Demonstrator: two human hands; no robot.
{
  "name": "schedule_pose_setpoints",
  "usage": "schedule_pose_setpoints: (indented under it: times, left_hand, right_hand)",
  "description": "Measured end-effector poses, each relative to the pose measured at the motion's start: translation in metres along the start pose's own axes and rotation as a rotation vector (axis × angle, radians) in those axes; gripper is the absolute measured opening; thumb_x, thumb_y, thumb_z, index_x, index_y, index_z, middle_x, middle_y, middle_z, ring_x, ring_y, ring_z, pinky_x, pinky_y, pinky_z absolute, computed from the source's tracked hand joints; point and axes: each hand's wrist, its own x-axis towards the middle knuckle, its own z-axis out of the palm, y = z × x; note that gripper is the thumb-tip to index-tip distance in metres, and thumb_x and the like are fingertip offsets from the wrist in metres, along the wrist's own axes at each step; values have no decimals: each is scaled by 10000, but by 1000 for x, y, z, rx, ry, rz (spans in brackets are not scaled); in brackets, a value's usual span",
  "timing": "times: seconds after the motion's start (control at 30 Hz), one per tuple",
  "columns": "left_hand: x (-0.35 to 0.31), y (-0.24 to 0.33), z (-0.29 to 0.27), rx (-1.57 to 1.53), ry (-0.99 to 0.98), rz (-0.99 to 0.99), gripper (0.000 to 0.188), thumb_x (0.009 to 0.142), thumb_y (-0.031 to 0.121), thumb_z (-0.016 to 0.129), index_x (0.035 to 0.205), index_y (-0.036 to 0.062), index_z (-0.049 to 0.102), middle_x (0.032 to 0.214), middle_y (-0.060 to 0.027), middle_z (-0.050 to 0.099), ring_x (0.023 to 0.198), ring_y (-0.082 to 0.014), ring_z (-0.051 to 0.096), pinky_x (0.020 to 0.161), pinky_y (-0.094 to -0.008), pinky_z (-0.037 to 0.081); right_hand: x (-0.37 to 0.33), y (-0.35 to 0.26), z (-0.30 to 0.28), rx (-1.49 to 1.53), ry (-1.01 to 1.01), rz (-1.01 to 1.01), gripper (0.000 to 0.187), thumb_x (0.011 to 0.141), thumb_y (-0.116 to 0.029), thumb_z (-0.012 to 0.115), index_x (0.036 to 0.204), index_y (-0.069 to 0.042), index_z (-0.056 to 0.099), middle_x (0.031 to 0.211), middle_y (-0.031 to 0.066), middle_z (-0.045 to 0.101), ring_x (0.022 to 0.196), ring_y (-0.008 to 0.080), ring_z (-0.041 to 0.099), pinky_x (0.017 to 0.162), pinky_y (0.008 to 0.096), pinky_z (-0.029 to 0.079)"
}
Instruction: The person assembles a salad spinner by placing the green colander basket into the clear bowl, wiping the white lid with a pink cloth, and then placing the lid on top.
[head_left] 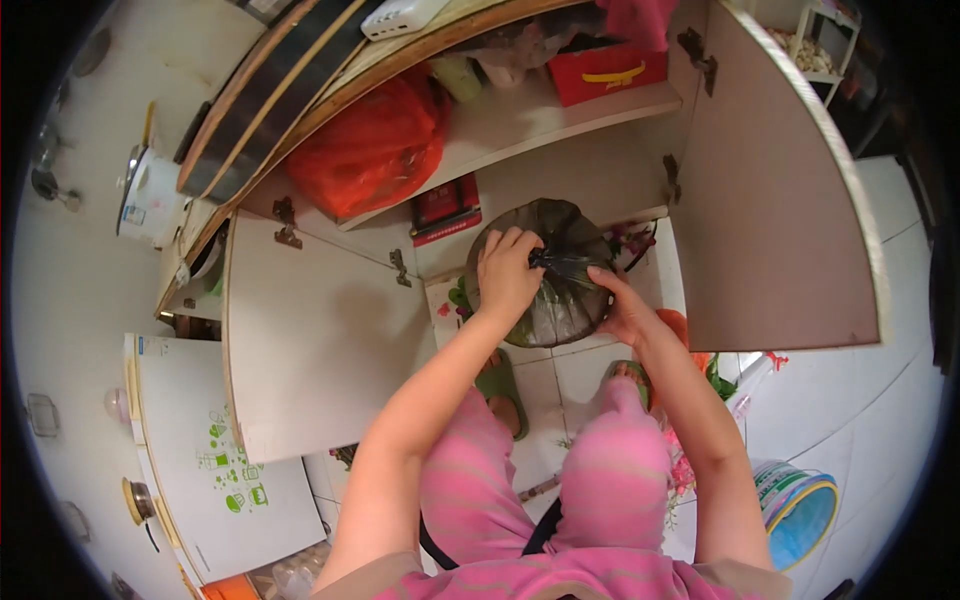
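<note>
A round, bulky bundle in a dark translucent plastic bag [545, 300] is between my hands, in front of the open cabinet's lower compartment. Its gathered black knot sits near the top middle. My left hand [512, 265] grips the bag at its upper left, fingers curled by the knot. On the right side my right hand [625, 305] supports it, thumb on top and the other fingers partly hidden beneath. What the bag contains cannot be made out. The cabinet shelf [560, 130] above carries a red plastic bag [375, 145] and a red box [608, 75] with a yellow handle.
Cabinet doors stand open at left [320, 340] and right [780, 190]. A dark red flat box [446, 212] leans inside the lower compartment. Artificial flowers [683, 470] lie by my legs. A white fridge [225, 450] is at left, a bucket with a blue inside [800, 515] at right.
</note>
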Motion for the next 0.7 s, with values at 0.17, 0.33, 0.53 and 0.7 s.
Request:
schedule_pose_setpoints:
  times: [0.17, 0.33, 0.53, 0.7]
  left_hand:
    - [26, -48, 46, -68, 96, -114, 330, 604, -38, 722, 902, 68, 628, 892, -64, 587, 916, -307, 528, 789, -392, 457]
    - [48, -88, 83, -179, 138, -204, 326, 633, -21, 723, 938, 45, 626, 968, -96, 589, 955, -333, 527, 850, -392, 451]
    - [44, -115, 114, -243, 34, -220, 466, 697, 36, 746, 1149, 82, 641, 1123, -108, 600, 1127, -325, 530, 970, -379, 436]
    - [17, -125, 111, -309, 114, -108, 715, 739, 195, 793, 1369, 94, 469, 1389, -158, 424, 1287, -356, 417, 1057, -414, 379]
  right_hand:
    - [74, -6, -5, 76, 26, -51, 958, 726, -341, 796, 1494, -214, 238, 1444, 101, 374, 1322, 316, 351, 952, 505, 413]
    - [130, -24, -7, -69, 93, -160, 984, 714, -324, 805, 1505, -205, 233, 1442, 95, 390, 1303, 295, 397, 966, 485, 406]
    - [158, -21, -18, -44, 86, -169, 871, 757, -401, 784, 1460, -165, 328, 1392, 83, 449, 1279, 267, 423, 960, 461, 424]
    - [150, -23, -22, -87, 112, -165, 899, 752, -441, 786, 1462, -140, 323, 1412, 84, 438, 1294, 268, 407, 1002, 483, 380]
